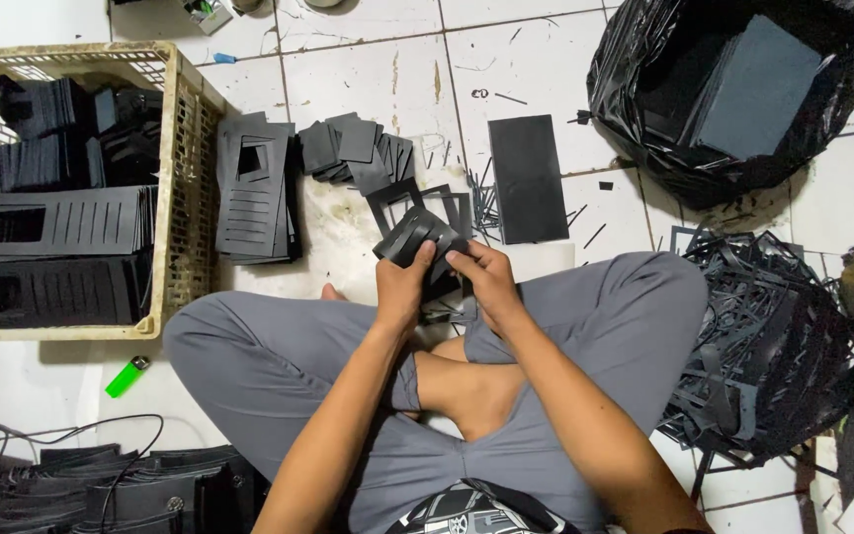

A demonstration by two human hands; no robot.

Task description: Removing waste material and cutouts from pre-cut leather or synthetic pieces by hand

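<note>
A bent black cut-out sheet (417, 237) sits just above the person's crossed legs, held up off the white tiled floor (368, 69). Both hands grip it: the left hand (402, 287) is closed on its lower left edge with the thumb on top, and the right hand (486, 277) pinches its right side, fingers curled under. Both forearms run up from the bottom of the view and meet over the lap, wrists close together.

Just beyond the sheet lie a couple of black frames (422, 203) flat on the floor, with a scatter of thin black slivers (486, 203) beside them. Behind those is a fanned heap of small black squares (353, 153), and to its right a plain black rectangle (528, 178). A stack of slotted black sheets (254, 193) rests to the left, touching the side of a cream plastic crate (185, 198) packed with more black pieces.

Far right, a black plastic bag (644, 99) stands open with dark sheets inside, and below it sprawls a tangled pile of black offcuts (773, 346). A green lighter (127, 377) lies near the person's left knee, and more black stacks (111, 489) sit at the lower left.
</note>
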